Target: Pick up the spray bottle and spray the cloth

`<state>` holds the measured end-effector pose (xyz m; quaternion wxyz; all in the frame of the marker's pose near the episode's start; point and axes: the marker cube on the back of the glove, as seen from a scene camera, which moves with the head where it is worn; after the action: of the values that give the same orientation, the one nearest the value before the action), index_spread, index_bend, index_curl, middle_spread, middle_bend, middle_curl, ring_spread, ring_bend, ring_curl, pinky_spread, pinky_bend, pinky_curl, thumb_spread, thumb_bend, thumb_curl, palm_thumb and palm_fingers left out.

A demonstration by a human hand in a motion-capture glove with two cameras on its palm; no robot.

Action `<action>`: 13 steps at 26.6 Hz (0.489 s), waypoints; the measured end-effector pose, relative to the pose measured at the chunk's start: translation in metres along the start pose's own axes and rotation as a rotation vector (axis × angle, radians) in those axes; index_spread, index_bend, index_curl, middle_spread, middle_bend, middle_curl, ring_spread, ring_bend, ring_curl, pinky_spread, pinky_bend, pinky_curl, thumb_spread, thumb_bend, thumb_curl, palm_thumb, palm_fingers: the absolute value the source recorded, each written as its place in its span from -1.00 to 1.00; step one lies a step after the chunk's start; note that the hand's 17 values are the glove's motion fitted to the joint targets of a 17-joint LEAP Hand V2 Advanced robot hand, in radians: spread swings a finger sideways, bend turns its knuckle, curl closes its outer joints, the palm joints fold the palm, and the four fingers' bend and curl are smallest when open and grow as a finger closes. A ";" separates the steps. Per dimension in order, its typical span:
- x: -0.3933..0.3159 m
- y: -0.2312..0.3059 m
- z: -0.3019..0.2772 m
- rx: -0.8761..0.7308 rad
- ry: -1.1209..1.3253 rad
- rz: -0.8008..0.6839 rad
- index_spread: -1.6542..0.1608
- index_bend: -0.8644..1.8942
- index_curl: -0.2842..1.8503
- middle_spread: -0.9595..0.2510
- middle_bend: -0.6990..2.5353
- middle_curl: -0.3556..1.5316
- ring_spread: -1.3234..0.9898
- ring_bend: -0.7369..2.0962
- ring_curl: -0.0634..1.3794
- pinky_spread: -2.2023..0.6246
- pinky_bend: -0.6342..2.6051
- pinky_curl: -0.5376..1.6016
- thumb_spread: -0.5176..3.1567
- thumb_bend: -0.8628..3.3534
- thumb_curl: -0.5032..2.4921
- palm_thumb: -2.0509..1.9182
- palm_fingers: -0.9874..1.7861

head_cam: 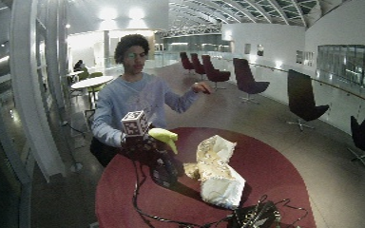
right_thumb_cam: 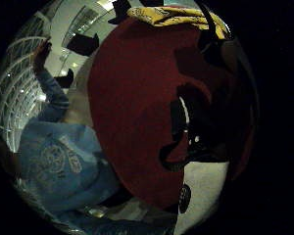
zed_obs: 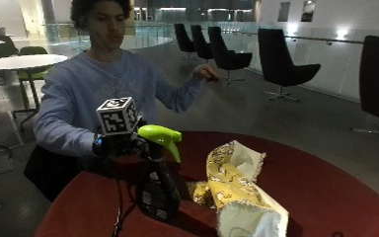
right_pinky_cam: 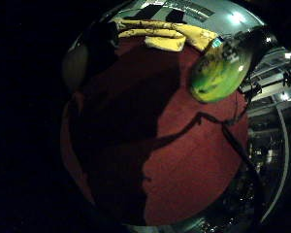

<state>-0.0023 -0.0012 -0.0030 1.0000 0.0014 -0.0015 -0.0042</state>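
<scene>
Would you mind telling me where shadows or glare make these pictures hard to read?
Little finger palm view: a broad dark shadow crosses the red table, and glare brightens the green sprayer. Thumb palm view: the area beside the cloth is lost in black. Outside view: the bottle is dim; wall lamps glare behind. Right hand's grip unclear.

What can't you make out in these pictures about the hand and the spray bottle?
- Outside view: whether the gloved right hand grips the spray bottle; the marker cube and bottle head hide its fingers.
- Outside view: the bottle's label print is too small and dark.
- Little finger palm view: shadow hides the table under the hand.
</scene>
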 end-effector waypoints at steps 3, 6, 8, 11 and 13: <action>-0.002 -0.002 -0.005 0.006 -0.005 -0.004 0.60 -0.14 -0.59 0.50 -0.34 -0.47 0.10 -0.25 -0.74 0.62 -0.48 -0.41 -0.43 -0.41 -0.57 0.32 0.31; -0.003 -0.005 -0.008 0.012 -0.013 0.001 0.56 -0.15 -0.54 0.48 -0.34 -0.43 0.09 -0.24 -0.67 0.64 -0.49 -0.37 -0.34 -0.41 -0.55 0.34 0.29; -0.001 -0.007 -0.009 0.012 -0.022 0.011 0.54 -0.16 -0.52 0.47 -0.34 -0.40 0.09 -0.25 -0.64 0.65 -0.50 -0.36 -0.29 -0.41 -0.54 0.34 0.29; 0.002 -0.008 -0.008 0.012 -0.037 0.028 0.51 -0.18 -0.49 0.46 -0.34 -0.38 0.09 -0.25 -0.62 0.66 -0.50 -0.34 -0.24 -0.41 -0.53 0.35 0.27; 0.005 -0.009 -0.009 0.014 -0.043 0.037 0.50 -0.20 -0.49 0.46 -0.35 -0.37 0.09 -0.25 -0.60 0.66 -0.50 -0.33 -0.21 -0.42 -0.52 0.35 0.26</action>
<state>0.0026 -0.0101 -0.0122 0.9996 0.0083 -0.0229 0.0142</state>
